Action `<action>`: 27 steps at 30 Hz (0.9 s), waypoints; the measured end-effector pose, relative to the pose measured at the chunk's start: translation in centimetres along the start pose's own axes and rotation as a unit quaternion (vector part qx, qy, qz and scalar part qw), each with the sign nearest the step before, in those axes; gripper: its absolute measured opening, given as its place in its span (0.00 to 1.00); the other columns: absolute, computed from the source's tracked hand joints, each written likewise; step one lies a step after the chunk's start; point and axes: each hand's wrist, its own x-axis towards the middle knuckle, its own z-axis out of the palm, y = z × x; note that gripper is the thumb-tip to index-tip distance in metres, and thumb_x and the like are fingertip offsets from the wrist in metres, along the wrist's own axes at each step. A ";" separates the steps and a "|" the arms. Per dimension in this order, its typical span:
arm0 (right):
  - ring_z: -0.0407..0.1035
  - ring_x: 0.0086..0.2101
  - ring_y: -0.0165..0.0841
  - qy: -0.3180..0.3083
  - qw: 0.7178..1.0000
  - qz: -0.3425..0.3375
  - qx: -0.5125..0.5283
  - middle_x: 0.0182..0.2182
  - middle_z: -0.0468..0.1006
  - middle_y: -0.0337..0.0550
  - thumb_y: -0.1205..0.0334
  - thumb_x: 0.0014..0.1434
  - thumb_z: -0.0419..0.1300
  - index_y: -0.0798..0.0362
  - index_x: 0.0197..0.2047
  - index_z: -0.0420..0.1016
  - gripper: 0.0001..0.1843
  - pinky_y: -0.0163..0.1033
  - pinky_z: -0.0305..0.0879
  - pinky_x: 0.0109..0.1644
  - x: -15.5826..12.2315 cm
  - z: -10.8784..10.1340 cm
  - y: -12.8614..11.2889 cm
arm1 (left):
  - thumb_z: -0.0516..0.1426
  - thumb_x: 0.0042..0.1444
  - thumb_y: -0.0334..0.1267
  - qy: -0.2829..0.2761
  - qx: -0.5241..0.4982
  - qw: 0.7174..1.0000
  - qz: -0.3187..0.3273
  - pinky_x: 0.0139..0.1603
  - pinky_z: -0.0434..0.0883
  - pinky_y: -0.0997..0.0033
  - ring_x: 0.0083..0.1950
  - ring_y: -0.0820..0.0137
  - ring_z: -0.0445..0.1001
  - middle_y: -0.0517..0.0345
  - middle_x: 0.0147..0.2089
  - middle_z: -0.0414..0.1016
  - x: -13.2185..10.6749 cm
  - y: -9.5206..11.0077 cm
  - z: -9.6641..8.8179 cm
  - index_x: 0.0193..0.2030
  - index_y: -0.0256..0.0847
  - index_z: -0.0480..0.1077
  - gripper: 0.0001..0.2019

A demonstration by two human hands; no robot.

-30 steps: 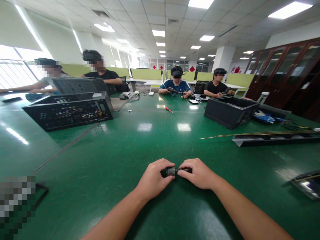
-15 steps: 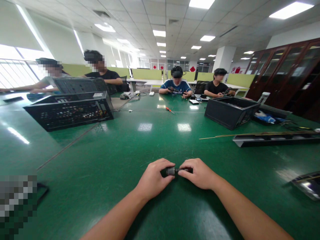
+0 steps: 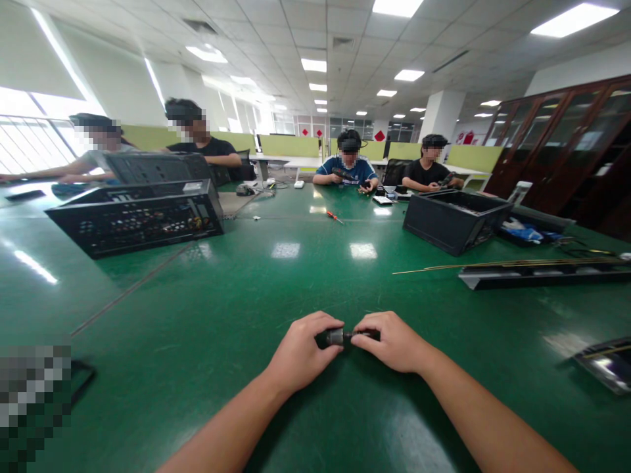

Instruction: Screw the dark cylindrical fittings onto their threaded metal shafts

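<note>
Low over the green table (image 3: 236, 289), both my hands meet at a small dark cylindrical tool (image 3: 336, 337) with a grey metal collar. My left hand (image 3: 302, 348) is closed around its left end, thumb and fingers on either side of the collar. A thin dark shaft comes out of the collar toward the right. On that side my right hand (image 3: 392, 341) pinches a dark, slim piece (image 3: 371, 335), possibly a handle, in line with the shaft. My fingers cover much of both pieces, so the exact kind of tool cannot be made out.
Open black computer cases (image 3: 142, 220) stand at the left, another black case (image 3: 456, 220) at the right. Thin rods lie on a metal channel (image 3: 542, 274) to the right. A red screwdriver (image 3: 334, 217) lies farther back. Several people sit around the table.
</note>
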 end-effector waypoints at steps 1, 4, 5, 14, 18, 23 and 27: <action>0.71 0.33 0.31 -0.001 1.000 0.000 0.000 0.31 0.79 0.40 0.58 0.63 0.59 0.53 0.37 0.80 0.10 0.35 0.61 0.39 0.0 0.0 0.0 | 0.64 0.47 0.26 0.000 0.000 1.000 0.001 0.48 0.72 0.66 0.43 0.67 0.76 0.58 0.41 0.79 0.0 0.0 0.0 0.43 0.44 0.76 0.16; 0.71 0.33 0.32 -0.003 1.000 0.000 0.000 0.31 0.79 0.41 0.58 0.63 0.59 0.53 0.37 0.80 0.10 0.36 0.62 0.39 0.0 0.0 -0.1 | 0.64 0.47 0.26 0.000 0.002 1.000 0.001 0.48 0.73 0.66 0.43 0.66 0.77 0.57 0.42 0.79 0.0 0.0 -0.1 0.43 0.44 0.77 0.16; 0.71 0.33 0.32 -0.003 1.000 0.000 0.000 0.31 0.80 0.41 0.58 0.63 0.59 0.53 0.37 0.80 0.10 0.36 0.62 0.39 0.0 -0.1 -0.1 | 0.64 0.47 0.26 0.000 0.001 1.000 0.001 0.49 0.73 0.65 0.43 0.66 0.77 0.57 0.42 0.79 0.0 0.1 -0.1 0.43 0.44 0.77 0.16; 0.71 0.33 0.33 -0.003 1.000 0.000 -0.004 0.31 0.80 0.42 0.57 0.63 0.59 0.53 0.38 0.80 0.11 0.36 0.62 0.39 0.0 0.0 0.0 | 0.64 0.47 0.26 -0.001 0.005 1.000 0.003 0.48 0.72 0.67 0.44 0.66 0.76 0.58 0.42 0.79 0.0 0.0 0.0 0.43 0.44 0.76 0.16; 0.71 0.33 0.32 -0.002 1.000 0.002 -0.007 0.31 0.80 0.42 0.57 0.63 0.59 0.53 0.37 0.80 0.11 0.36 0.62 0.38 0.0 -0.1 0.0 | 0.65 0.47 0.26 -0.001 0.005 1.000 0.003 0.48 0.72 0.67 0.44 0.67 0.76 0.58 0.41 0.79 0.0 -0.1 0.0 0.43 0.43 0.76 0.16; 0.71 0.33 0.32 -0.002 1.000 0.002 -0.005 0.31 0.80 0.42 0.58 0.63 0.59 0.53 0.37 0.80 0.10 0.36 0.62 0.39 0.0 -0.2 -0.1 | 0.64 0.47 0.26 0.000 0.006 1.000 0.004 0.48 0.72 0.66 0.44 0.66 0.76 0.58 0.42 0.79 0.0 -0.1 -0.1 0.43 0.43 0.76 0.16; 0.71 0.33 0.33 -0.003 1.000 0.004 -0.005 0.31 0.80 0.42 0.57 0.63 0.59 0.53 0.38 0.80 0.11 0.36 0.62 0.39 0.0 -0.3 -0.1 | 0.64 0.47 0.27 -0.002 0.008 1.000 0.006 0.48 0.73 0.65 0.43 0.65 0.77 0.57 0.42 0.79 0.1 0.0 -0.2 0.43 0.43 0.76 0.16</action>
